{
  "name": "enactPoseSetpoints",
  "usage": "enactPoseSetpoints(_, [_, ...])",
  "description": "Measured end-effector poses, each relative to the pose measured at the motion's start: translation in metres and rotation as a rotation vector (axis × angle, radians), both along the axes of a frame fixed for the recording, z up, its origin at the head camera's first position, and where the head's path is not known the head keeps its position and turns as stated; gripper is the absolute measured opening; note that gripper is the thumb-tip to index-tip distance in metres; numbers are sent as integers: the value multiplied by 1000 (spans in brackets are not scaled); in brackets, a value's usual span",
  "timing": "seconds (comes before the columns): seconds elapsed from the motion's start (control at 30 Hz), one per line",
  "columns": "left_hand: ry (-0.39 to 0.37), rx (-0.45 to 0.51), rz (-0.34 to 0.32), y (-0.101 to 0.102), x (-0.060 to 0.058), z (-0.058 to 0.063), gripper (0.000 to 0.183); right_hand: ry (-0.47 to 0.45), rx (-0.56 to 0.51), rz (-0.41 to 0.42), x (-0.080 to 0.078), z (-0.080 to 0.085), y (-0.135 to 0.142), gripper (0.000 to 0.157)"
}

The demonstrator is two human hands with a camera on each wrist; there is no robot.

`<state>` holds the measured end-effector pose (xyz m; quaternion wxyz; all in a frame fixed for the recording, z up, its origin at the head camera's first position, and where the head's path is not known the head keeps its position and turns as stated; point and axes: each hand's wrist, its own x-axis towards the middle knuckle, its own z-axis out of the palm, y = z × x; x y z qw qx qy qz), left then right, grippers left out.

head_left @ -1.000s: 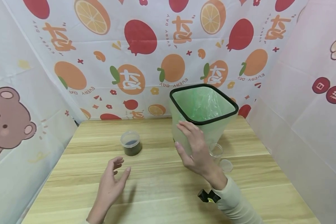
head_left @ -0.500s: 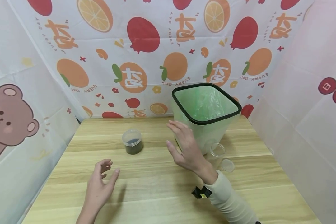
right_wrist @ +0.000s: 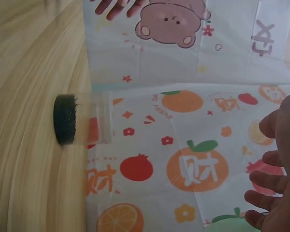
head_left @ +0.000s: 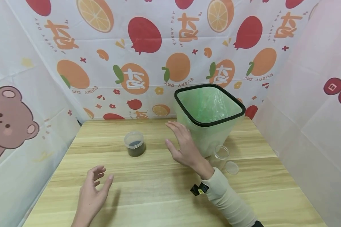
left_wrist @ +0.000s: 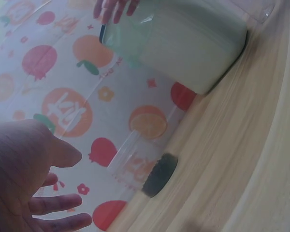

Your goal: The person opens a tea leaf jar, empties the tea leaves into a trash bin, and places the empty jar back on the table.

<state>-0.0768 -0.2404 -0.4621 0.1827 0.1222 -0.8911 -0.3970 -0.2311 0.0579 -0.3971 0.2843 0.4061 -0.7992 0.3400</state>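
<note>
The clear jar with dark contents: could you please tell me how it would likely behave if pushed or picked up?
The clear jar would probably stay upright under a gentle push, since its dark contents sit low. Its straight wall looks stiff, but its smooth surface might be slippery. Knocked over, it could roll, being round.

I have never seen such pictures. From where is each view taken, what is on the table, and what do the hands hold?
There is no machine here, only a person's bare left hand and right hand. The wide view comes from a head camera; the two tilted ones come from wrist cameras. On the table stand a lined bin, a dark-bottomed jar and a clear jar, with a clear disc beside it. Neither hand holds anything.
</note>
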Motion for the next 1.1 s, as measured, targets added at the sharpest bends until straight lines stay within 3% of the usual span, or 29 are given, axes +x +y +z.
enactPoseSetpoints(0.43, [-38,24,46,-17,13,-4,55,-160,33,14,-19,-8,-20,53])
enactPoseSetpoints(0.67, [-106,39,33,-26,20,-5,60,-251,59,-17,-28,-20,-32,54])
enactPoseSetpoints(1.1, [-90,52,106,-37,32,-12,59,-407,129,-26,-44,-35,-53,57])
